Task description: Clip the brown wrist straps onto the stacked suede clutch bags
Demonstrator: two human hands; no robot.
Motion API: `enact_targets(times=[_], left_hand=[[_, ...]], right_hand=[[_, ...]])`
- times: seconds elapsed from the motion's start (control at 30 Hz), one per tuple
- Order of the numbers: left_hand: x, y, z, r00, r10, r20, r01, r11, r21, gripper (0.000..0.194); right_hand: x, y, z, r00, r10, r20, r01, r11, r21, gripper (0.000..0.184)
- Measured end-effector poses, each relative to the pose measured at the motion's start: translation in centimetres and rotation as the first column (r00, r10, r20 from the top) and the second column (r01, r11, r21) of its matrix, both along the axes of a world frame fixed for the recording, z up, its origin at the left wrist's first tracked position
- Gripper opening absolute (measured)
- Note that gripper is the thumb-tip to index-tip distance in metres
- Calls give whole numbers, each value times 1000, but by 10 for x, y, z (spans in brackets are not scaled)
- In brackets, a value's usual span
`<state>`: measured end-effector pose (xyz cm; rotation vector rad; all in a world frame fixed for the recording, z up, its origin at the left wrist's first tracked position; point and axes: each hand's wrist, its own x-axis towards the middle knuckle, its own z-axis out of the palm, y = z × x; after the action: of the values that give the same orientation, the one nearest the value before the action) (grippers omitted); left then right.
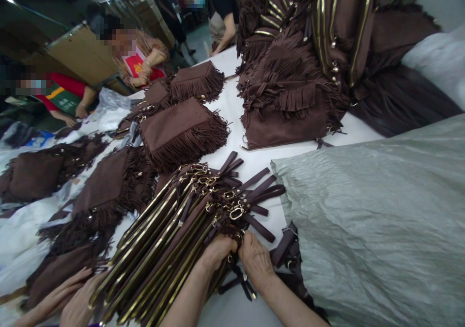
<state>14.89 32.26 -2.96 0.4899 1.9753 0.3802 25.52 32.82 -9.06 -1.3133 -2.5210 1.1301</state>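
In the lower middle, my left hand (220,250) is closed on a brown strap (232,230) at the end of a bag. Beside it, my right hand (255,259) has its fingers bent around the same strap end, close to a gold clasp. Both hands' fingertips are partly hidden. Under and left of them lies a row of brown bags with gold zippers (167,237), packed edge to edge. Their wrist straps (259,191) fan out to the right, joined by gold rings (236,213). Loose strap ends (243,278) hang below my hands.
A co-worker's hands (74,293) touch the bags at lower left. Fringed brown bags (178,128) lie in piles across the white table (232,104). A grey-green plastic sheet (378,210) covers the right side. Several people stand beyond the table, including one in a red apron (136,63).
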Motion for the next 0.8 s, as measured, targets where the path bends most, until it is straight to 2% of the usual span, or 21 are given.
enact_targets(times=[0.13, 0.23, 0.3, 0.37, 0.4, 0.43, 0.5, 0.53, 0.6, 0.63, 0.7, 0.8], left_hand=[[0, 0, -3, 1000, 15, -9, -15, 1000, -16, 19], [0, -1, -2, 999, -34, 26, 32, 998, 52, 19], [0, -9, 1, 994, -101, 44, 94, 986, 138, 27], [3, -28, 4, 971, -229, -68, 238, 946, 222, 41], [6, -42, 5, 936, -294, -194, 337, 906, 255, 48], [11, -59, 4, 870, -349, -349, 449, 852, 268, 54], [23, -94, -1, 681, -368, -633, 632, 732, 254, 59], [31, -109, -5, 596, -358, -719, 691, 685, 232, 61], [47, -130, -18, 510, -348, -786, 740, 644, 195, 63], [53, -134, -26, 492, -343, -801, 739, 650, 175, 63], [60, -128, -37, 478, -324, -817, 695, 708, 125, 57], [51, -99, -40, 499, -316, -807, 576, 817, 36, 47]], right_hand=[[11, 1, 10, 999, 4, -33, -9, 988, -155, 23], [19, 21, 19, 996, -20, -92, -10, 949, -316, 15], [21, 41, 26, 989, -54, -137, -10, 904, -428, 10], [19, 59, 34, 982, -82, -167, -19, 849, -528, 6], [17, 67, 39, 979, -91, -180, -28, 823, -568, 5], [14, 72, 44, 976, -100, -194, -37, 802, -596, 4], [6, 78, 54, 966, -117, -231, -52, 784, -618, 3], [2, 80, 58, 960, -124, -252, -60, 787, -614, 4], [-6, 80, 65, 948, -121, -293, -80, 802, -592, 6], [-9, 80, 67, 945, -112, -307, -91, 812, -576, 6], [-14, 81, 70, 946, -80, -315, -110, 833, -543, 6], [-17, 83, 72, 956, -5, -292, -139, 870, -472, 3]])
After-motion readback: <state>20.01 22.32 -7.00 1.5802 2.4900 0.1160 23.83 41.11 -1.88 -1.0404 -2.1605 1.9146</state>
